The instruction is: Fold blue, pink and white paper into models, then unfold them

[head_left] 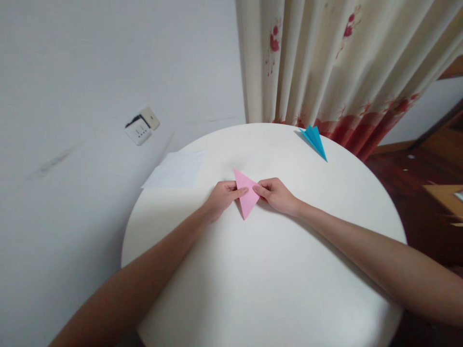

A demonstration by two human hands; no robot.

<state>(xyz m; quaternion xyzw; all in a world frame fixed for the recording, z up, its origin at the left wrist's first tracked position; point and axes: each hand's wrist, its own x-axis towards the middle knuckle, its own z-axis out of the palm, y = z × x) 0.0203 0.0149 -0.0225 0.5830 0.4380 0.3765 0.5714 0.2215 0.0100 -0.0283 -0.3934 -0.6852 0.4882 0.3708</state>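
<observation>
- Head view: one round white table (275,289), smooth matte top, fills most of the frame.
- One pink folded paper (246,193), flat triangle with crisp edges and sharp points, lying on the table near its middle, long point aimed toward the person.
- Left hand (223,195): thumb and fingers pinched together on the left edge of the pink triangle, thumb tip on top of the paper, hand resting on the tabletop.
- Right hand (277,194): fingertips closed on the right corner of the same triangle, knuckles up, wrist on the table.
- Both hands meet at the paper, almost touching each other across it. Two bare forearms come in from the bottom left and bottom right.
- One blue folded paper (314,140), narrow dart-like shape with a sharp tip, glossy-looking, sits alone at the far right edge of the table, well apart from the hands.
- One plain white paper sheet (175,169), flat, thin, rectangular, at the far left edge of the table, partly overhanging toward the wall.
- One cream curtain (336,62), soft fabric in deep vertical pleats, red flower print scattered on it and a red band along the hem, hangs behind the table.
- One white wall socket plate (142,126) on the pale grey wall (72,96), square, one corner piece sitting skewed. A faint dark scuff marks the wall to its left.
- Dark reddish wood floor (408,183) at right, glossy. Light wood furniture edge at the right border, too cut off to identify.
</observation>
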